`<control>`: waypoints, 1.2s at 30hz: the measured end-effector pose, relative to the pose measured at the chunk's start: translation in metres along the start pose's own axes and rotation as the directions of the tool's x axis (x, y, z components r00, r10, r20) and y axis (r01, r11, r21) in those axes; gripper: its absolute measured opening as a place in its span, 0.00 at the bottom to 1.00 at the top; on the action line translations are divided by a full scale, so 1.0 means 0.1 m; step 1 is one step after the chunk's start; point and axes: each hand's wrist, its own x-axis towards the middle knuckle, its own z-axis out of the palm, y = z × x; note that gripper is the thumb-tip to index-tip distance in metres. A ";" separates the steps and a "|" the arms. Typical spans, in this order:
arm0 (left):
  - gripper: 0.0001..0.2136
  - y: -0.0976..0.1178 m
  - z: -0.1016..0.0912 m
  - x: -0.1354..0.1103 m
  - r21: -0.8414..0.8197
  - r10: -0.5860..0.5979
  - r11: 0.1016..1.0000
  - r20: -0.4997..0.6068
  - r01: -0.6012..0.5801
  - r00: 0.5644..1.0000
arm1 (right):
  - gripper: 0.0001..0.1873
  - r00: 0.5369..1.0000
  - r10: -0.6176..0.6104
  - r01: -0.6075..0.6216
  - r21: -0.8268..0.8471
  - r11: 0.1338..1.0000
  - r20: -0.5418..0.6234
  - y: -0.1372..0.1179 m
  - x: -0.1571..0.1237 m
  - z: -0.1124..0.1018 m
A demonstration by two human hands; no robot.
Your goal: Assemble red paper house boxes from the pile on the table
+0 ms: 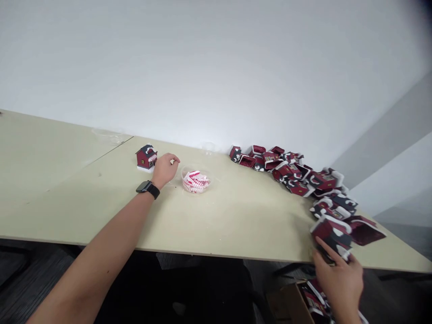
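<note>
My left hand (pixel 166 169), with a dark watch (pixel 147 189) on its wrist, hovers between a small red toy house (pixel 146 158) and a clear plastic bowl (pixel 209 181). Its fingers are curled together; whatever they may hold is hidden. Red-and-white striped pieces (pixel 195 181) fill the bowl. The house stands upright on a white base, with a dark, snow-trimmed roof and a striped piece over its front. At the table's right, my right hand (pixel 340 274) grips another toy house (pixel 331 234), tilted and slightly blurred, beside the pile.
Many toy houses (pixel 295 173) lie heaped along the table's back and right side, some showing hollow undersides. Below the front edge, a cardboard box (pixel 293 302) holds more. Clear plastic pieces (pixel 108 136) lie near the wall. A dark chair (pixel 189 288) stands underneath.
</note>
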 end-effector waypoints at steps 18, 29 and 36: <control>0.10 0.22 -0.03 -0.09 -0.082 0.137 0.987 0.024 -0.135 0.990 | 0.24 0.704 -0.118 -0.639 0.696 0.327 0.701 -2.65 0.10 0.63; 0.39 0.49 0.00 -0.27 0.157 0.594 0.786 0.079 -0.599 0.800 | 0.21 0.392 -0.465 -0.838 0.516 0.176 0.794 -3.18 0.02 0.97; 0.25 0.52 0.04 -0.29 0.199 0.619 0.776 -0.056 -0.598 0.784 | 0.25 0.275 -0.667 -0.865 0.481 0.143 0.693 -3.12 -0.05 0.85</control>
